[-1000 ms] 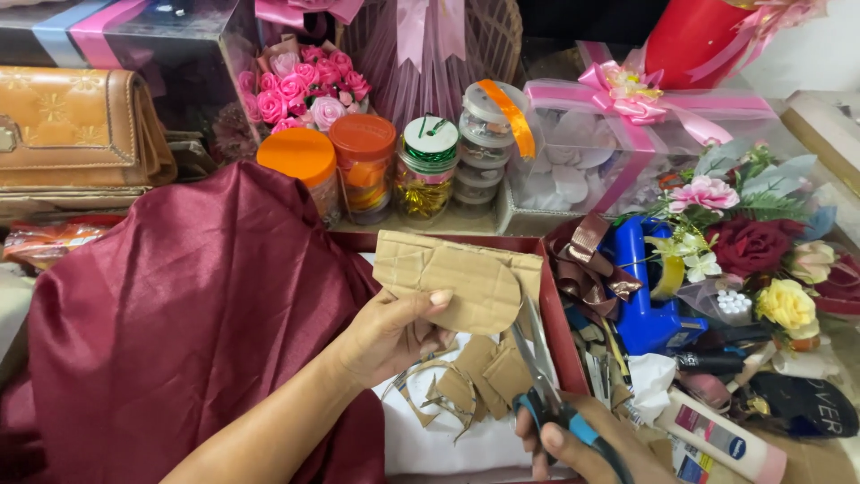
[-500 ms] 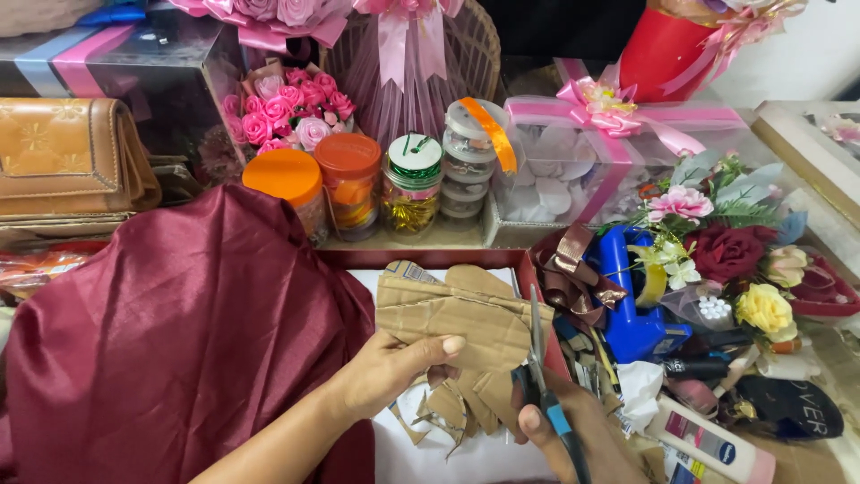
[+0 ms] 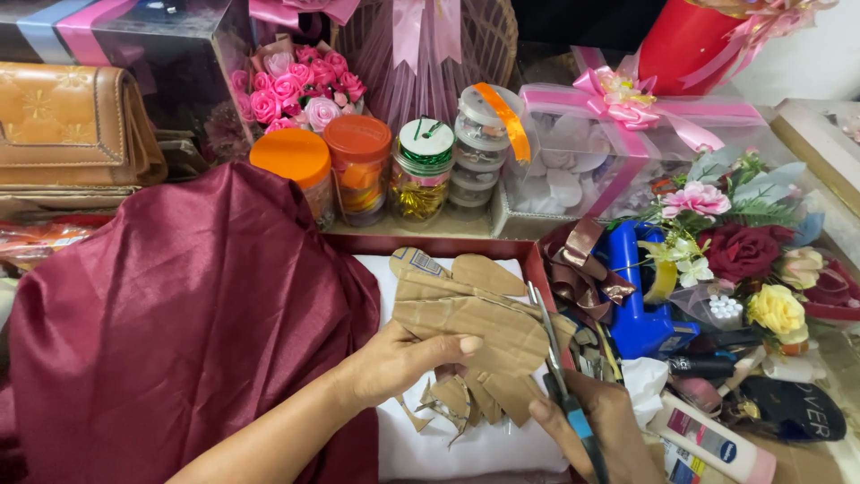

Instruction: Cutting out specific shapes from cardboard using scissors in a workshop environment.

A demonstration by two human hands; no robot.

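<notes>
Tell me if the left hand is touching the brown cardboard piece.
Touching. The head view shows the left hand gripping the cardboard piece, thumb pressed flat on its top face, while the right hand works the scissors along its edge.

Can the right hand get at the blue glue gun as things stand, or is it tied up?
Probably not right away. The right hand is gripping the scissors, blades against the cardboard piece. The blue glue gun lies close beside it with nothing covering it, but ribbon and flowers crowd it.

Matt corrugated cardboard [image 3: 475,327]; glossy maroon satin cloth [image 3: 179,314].
</notes>
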